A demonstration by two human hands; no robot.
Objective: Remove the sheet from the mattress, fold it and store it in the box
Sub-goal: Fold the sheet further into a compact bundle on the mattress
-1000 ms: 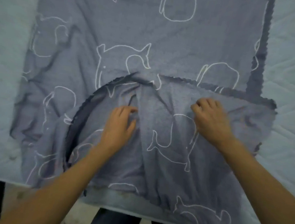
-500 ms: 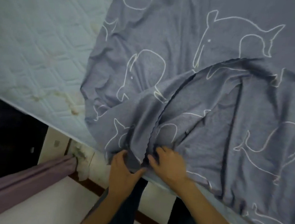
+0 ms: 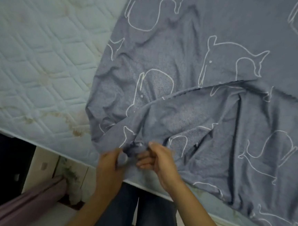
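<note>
Both hands — left hand [image 3: 110, 165] and right hand [image 3: 156, 160] — pinch a bunched corner of the grey whale-print sheet [image 3: 209, 93] with curled fingers at the near edge of the bare quilted mattress [image 3: 41, 58] — the sheet lies partly folded on it.

At eight o'clock we see a dark piece of furniture [image 3: 1, 164]. Beside it is a stained cream panel [image 3: 45, 156], and at seven o'clock a purple cloth [image 3: 28, 201] slants across pale floor [image 3: 52, 219].
</note>
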